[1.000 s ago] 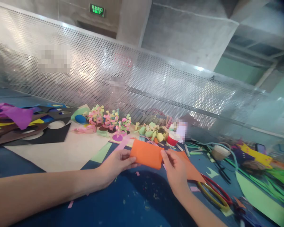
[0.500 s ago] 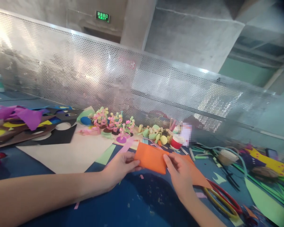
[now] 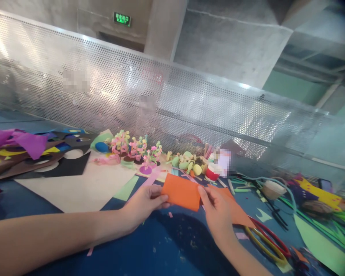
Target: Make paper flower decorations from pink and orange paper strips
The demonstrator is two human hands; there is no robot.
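Between my two hands is a small rectangle of orange paper [image 3: 180, 192], held a little above the blue table. My left hand [image 3: 143, 203] pinches its left edge with the thumb in front. On the right edge, the thumb and fingers of my right hand [image 3: 218, 211] are closed on it. A larger orange sheet [image 3: 238, 211] lies behind and to the right of my right hand, partly covered by it. Scissors with red and yellow handles [image 3: 266, 245] rest by my right forearm.
Small paper flower trees [image 3: 120, 143] stand behind a cream sheet [image 3: 74, 191]. Coloured paper scraps [image 3: 31, 143] are piled at left. A red and white cup [image 3: 212, 172] and a roll of tape [image 3: 273, 189] stand at back right. Behind the table runs a perforated metal panel [image 3: 109, 84].
The view has shifted slightly to the right. The orange rectangle now shows a flatter, smoother face, with both hands still on its edges.
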